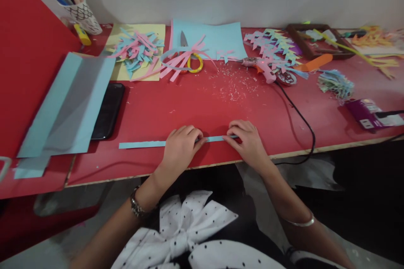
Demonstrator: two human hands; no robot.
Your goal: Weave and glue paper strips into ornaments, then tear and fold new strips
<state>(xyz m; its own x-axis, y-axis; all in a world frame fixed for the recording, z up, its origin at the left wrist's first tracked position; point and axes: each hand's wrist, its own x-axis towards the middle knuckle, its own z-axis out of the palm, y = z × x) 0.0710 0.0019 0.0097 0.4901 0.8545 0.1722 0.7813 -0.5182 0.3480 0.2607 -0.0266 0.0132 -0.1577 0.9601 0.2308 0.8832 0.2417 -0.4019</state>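
Observation:
A long, narrow light-blue paper strip (pixel 142 144) lies along the front of the red table. My left hand (pixel 182 146) pinches it near its middle, thumb and fingers together. Closer to the strip's right end, my right hand (pixel 246 141) grips it the same way. Between the two hands a short stretch of the strip shows, fairly straight. Beyond my hands lie scissors (pixel 195 64) with yellow handles, partly under pink paper strips (pixel 176 67), and a pink glue gun (pixel 259 66).
Blue paper sheets (pixel 67 105) partly cover a black phone (pixel 109 111) at the left. Cut paper pieces (pixel 139 48) lie on a yellow sheet. The glue gun's cord (pixel 303 119) loops over the front edge. At right are a purple box (pixel 362 113) and a brown tray (pixel 311 52).

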